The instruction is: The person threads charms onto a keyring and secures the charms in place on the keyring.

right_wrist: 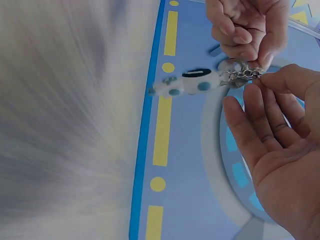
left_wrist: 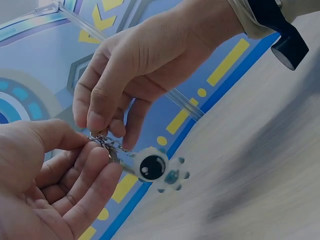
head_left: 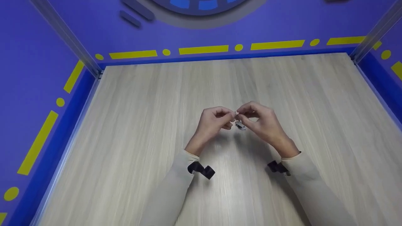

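Note:
A keychain with a small white astronaut figurine, black-visored and marked with teal spots, hangs from a silver metal chain. Thumb and fingertips of my left hand pinch the metal part at the top of the chain. My right hand meets it there, its thumb and index finger pinching the same ring end. In the head view the figurine dangles just below the fingertips, above the table. Fingers partly cover the ring and its clasp, so their exact state cannot be told.
A light wood-grain table lies under the hands. Blue panels with yellow dashes and dots border it at the back and both sides. Black straps with small mounts sit on the wrists over pale sleeves.

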Motion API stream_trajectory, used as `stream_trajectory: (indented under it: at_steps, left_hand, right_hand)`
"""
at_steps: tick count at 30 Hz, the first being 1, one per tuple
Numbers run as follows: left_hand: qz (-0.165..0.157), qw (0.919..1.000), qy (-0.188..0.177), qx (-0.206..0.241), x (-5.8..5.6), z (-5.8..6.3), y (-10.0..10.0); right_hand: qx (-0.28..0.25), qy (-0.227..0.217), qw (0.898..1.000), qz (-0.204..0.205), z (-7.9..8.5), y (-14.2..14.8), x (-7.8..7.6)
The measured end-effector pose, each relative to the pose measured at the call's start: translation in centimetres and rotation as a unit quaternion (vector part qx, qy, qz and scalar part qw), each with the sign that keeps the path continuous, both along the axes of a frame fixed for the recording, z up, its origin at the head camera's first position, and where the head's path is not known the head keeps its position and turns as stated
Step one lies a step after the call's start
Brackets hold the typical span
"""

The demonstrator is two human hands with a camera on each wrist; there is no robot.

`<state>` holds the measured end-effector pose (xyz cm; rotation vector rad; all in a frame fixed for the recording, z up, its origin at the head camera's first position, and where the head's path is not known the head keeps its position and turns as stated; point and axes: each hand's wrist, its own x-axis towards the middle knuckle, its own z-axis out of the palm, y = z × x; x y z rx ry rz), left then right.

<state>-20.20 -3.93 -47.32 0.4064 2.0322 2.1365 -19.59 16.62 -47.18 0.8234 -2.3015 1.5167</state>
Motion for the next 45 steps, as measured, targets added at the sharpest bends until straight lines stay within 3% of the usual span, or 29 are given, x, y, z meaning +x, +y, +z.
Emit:
stream_trajectory:
  at_steps: [4,9,15,18,24,28,33,37,42,45]
  left_hand:
    - [-0.031,0.9989,0.02,-0.028,0.0,0.1,-0.3]
    - [-0.054,0.9946,0.061,-0.064,0.0,0.1,-0.6]
    - [-0.063,0.9834,0.121,-0.12,0.1,0.2,-0.9]
    - [-0.05,0.9721,0.166,-0.158,0.0,0.3,-1.0]
    - [-0.026,0.9445,0.243,-0.22,-0.2,0.4,-1.2]
    - [-0.02,0.9355,0.268,-0.229,-0.2,0.3,-1.1]
    - [-0.016,0.9312,0.282,-0.231,-0.1,0.0,-0.9]
    - [-0.022,0.9337,0.279,-0.224,-0.2,-0.1,-0.9]
    - [-0.056,0.94,0.28,-0.188,-0.5,-0.1,-1.1]
    - [-0.075,0.935,0.303,-0.168,-0.7,-0.1,-1.3]
  right_hand:
    - [0.021,-0.023,0.999,0.013,0.1,0.1,0.0]
    - [0.013,-0.097,0.995,0.03,0.4,0.4,0.0]
    - [-0.008,-0.167,0.985,0.046,0.5,0.9,-0.1]
    - [-0.014,-0.162,0.985,0.05,0.7,0.8,0.0]
    - [0.0,-0.106,0.993,0.043,0.7,0.2,0.2]
    - [0.001,-0.094,0.995,0.033,0.6,0.1,0.3]
    - [0.009,-0.096,0.995,0.022,0.5,0.2,0.2]
    - [0.014,-0.097,0.995,0.022,0.3,0.4,0.0]
    - [-0.005,-0.134,0.99,0.042,0.2,0.9,-0.2]
    - [-0.015,-0.163,0.985,0.054,0.3,1.4,-0.3]
